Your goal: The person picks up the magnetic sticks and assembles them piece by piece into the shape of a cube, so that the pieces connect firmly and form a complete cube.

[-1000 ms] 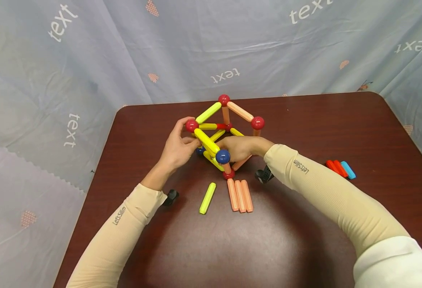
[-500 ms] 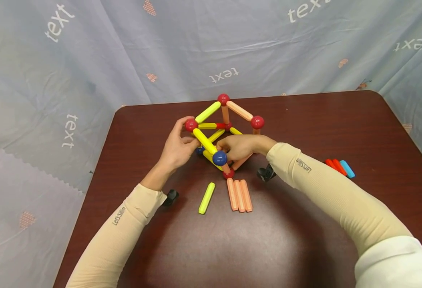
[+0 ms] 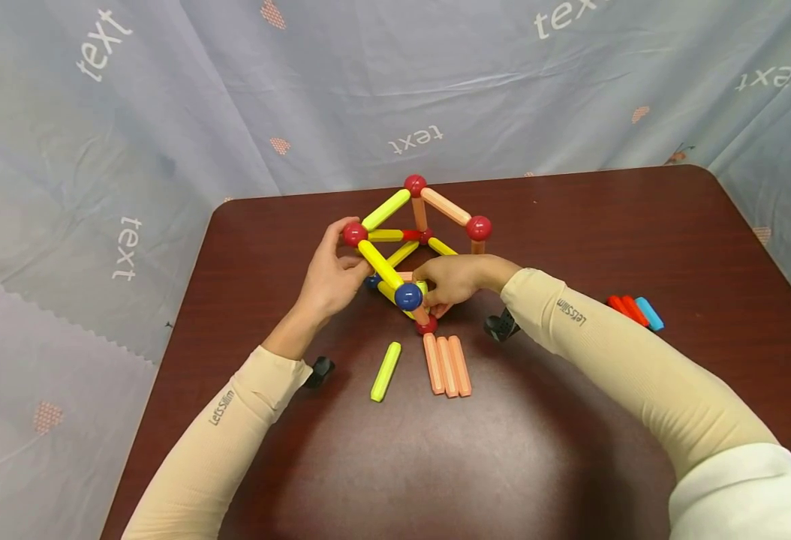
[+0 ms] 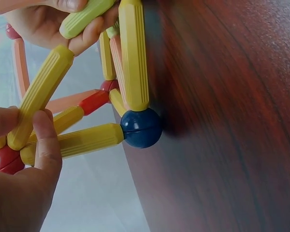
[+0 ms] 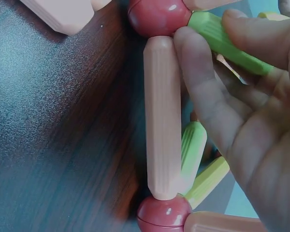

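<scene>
A frame of magnetic sticks and balls stands on the table, with a red ball (image 3: 355,234) at its upper left corner and a blue ball (image 3: 408,296) at its upper front. My left hand (image 3: 328,281) is at that red corner; in the left wrist view its thumb and finger pinch a yellow stick (image 4: 43,96) beside the ball. Reaching inside the frame, my right hand (image 3: 459,277) pinches a lime green stick (image 5: 208,34). One end of this stick is right at a red ball (image 5: 159,17) in the right wrist view. The right fingertips are partly hidden in the head view.
In front of the frame lie a loose lime stick (image 3: 386,372) and three peach sticks (image 3: 446,366) side by side. Farther right are two red sticks (image 3: 628,309) and a light blue stick (image 3: 650,313). A patterned curtain (image 3: 341,97) hangs behind the table (image 3: 503,457).
My right fingers have shifted slightly right, and the lime stick's end and a peach stick behind it now show. The upper front blue ball sits slightly lower and farther left. My left hand keeps its hold.
</scene>
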`<state>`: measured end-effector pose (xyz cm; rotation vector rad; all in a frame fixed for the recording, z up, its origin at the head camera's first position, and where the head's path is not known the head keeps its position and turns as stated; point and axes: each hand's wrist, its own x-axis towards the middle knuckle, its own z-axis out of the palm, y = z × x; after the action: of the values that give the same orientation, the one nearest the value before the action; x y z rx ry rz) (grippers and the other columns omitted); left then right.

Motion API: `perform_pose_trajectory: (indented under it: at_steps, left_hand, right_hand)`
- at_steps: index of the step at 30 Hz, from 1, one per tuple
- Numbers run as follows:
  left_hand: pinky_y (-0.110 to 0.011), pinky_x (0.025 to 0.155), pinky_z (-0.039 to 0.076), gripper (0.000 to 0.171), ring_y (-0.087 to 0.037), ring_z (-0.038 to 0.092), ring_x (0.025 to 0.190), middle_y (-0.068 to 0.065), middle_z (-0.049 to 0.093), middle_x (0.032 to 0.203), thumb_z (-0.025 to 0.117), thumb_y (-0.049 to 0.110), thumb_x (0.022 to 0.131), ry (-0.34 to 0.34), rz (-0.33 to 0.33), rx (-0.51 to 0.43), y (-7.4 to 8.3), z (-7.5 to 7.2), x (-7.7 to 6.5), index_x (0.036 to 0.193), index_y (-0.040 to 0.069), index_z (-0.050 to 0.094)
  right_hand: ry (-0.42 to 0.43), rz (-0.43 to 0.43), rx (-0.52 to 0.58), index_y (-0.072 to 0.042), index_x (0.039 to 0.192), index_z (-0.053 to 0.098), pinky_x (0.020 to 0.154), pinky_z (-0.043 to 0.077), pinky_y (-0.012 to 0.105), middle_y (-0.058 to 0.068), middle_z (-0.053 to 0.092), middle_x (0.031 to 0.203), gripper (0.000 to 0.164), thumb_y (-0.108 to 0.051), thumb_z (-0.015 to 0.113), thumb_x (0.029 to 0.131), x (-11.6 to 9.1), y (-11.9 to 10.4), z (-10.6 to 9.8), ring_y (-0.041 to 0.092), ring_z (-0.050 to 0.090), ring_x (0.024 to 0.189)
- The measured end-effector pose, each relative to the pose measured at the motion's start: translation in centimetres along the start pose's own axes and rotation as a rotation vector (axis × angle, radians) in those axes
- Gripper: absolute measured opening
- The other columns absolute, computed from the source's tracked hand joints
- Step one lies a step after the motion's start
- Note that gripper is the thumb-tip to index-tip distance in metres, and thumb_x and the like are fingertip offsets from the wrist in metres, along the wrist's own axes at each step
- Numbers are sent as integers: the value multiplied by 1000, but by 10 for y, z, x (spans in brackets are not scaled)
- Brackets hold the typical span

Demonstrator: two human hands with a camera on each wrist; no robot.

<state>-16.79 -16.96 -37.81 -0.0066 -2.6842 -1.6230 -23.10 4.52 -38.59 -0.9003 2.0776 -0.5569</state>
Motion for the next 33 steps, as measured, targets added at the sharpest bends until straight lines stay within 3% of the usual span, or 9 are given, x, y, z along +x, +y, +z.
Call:
perform_pose_trajectory:
  at_steps: [6,16,24,29,33]
  left_hand:
    - [-26,79,53,72,-28,70,105,-13,45,142,66,4,94,3,-13,5,1,1,-1,156,22,33]
    - [-26,77,53,72,-28,70,106,-13,45,142,66,4,94,6,-23,20,4,1,-1,156,22,32]
    - [-23,70,50,73,-28,70,105,-13,44,143,64,3,93,7,-20,24,4,0,0,156,22,32]
    - [-22,71,50,74,-29,70,106,-14,44,144,64,2,93,6,-20,30,4,0,1,157,22,32]
    - [-22,70,50,74,-29,70,107,-14,44,145,64,2,94,5,-18,29,4,1,1,157,22,32]
  right_hand:
    - [14,20,-47,0,135,53,77,53,20,6,65,100,34,-12,58,103,0,0,2,15,63,86]
    - [21,63,-67,1,145,44,85,54,21,7,66,106,44,-14,56,105,-1,-3,6,13,64,92]
    - [24,84,-54,-4,130,51,87,58,23,7,66,106,28,-15,56,105,-6,-10,1,13,69,94]
    - [56,102,41,-2,128,50,86,61,29,12,64,103,23,-5,50,106,-9,-15,-1,19,72,91]
    - [131,122,133,-4,121,52,83,62,36,14,63,98,18,-2,53,103,-11,-16,-2,25,75,86]
